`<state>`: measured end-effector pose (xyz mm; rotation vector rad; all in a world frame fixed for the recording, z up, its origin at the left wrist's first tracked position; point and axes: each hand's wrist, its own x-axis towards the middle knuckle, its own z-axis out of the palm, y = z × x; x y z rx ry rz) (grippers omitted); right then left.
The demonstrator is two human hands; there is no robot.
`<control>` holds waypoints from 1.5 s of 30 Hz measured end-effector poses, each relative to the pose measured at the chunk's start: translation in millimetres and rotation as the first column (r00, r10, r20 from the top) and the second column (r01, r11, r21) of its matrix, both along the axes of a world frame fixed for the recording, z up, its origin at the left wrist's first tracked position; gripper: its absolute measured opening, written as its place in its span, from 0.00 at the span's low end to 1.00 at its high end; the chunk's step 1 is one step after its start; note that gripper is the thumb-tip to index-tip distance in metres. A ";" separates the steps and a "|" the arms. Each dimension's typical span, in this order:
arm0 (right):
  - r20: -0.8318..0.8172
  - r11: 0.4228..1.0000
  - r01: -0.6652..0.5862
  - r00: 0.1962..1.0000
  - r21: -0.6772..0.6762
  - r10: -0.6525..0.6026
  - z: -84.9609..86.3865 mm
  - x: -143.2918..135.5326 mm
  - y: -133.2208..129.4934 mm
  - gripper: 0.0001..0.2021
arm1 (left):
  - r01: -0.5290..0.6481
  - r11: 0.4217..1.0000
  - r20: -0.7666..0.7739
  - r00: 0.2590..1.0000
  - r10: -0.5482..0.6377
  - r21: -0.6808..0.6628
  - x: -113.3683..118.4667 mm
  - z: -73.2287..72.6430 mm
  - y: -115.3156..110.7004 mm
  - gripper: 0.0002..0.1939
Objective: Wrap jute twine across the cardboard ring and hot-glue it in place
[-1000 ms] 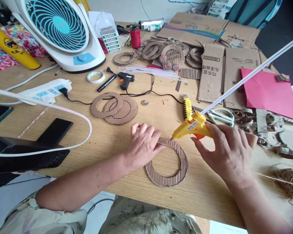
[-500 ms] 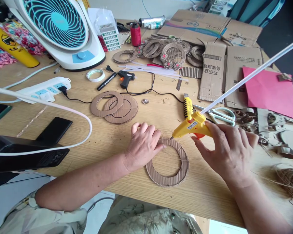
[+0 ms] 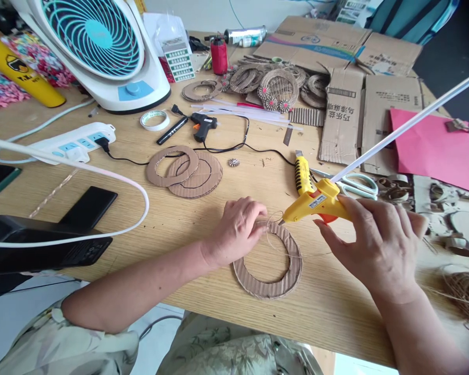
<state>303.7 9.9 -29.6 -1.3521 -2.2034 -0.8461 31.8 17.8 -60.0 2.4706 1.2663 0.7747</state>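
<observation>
A corrugated cardboard ring (image 3: 295,263) lies flat near the table's front edge. My left hand (image 3: 238,229) is closed at its upper left rim, thumb and forefinger pinching thin twine (image 3: 268,237). The twine loops over the ring's top and runs across its opening to the right. My right hand (image 3: 379,239) grips a yellow hot glue gun (image 3: 316,202), a long clear glue stick (image 3: 406,127) rising from its back. The nozzle points down left, just above the ring's top right rim. Whether it touches the cardboard I cannot tell.
Two cardboard discs (image 3: 207,179), one cut as a ring, lie farther back. Beyond the glue gun are a yellow utility knife (image 3: 303,174) and scissors (image 3: 359,186). A twine ball (image 3: 463,286) sits at the right. A white cable (image 3: 143,208) arches across the left.
The glue gun in my right hand has shifted slightly right. My left fingers have moved a little right and drawn together at the ring's rim.
</observation>
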 end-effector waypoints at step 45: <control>0.013 1.000 -0.002 1.000 -0.001 0.002 -2.6 -8.9 4.3 0.28 | 0.138 0.985 0.005 0.990 -0.138 -0.106 -9.2 -0.8 19.4 0.15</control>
